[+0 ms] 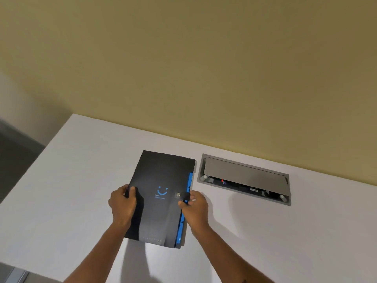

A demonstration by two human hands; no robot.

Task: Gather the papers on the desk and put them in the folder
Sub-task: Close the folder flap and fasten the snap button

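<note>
Your forearms run off the bottom edge. The small print under the folder (161,193)'s smile logo is too blurred to read. Its closed cover hides whatever lies inside.

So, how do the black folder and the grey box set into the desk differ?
The folder is black with blue tabs and lies on the desk; the cable box is grey and sunk into it. The folder is snapped shut, while the box lid stands partly open. Both are rectangular.

Black folder (161,180) with blue smiley (162,190), white desk (81,180).
</note>
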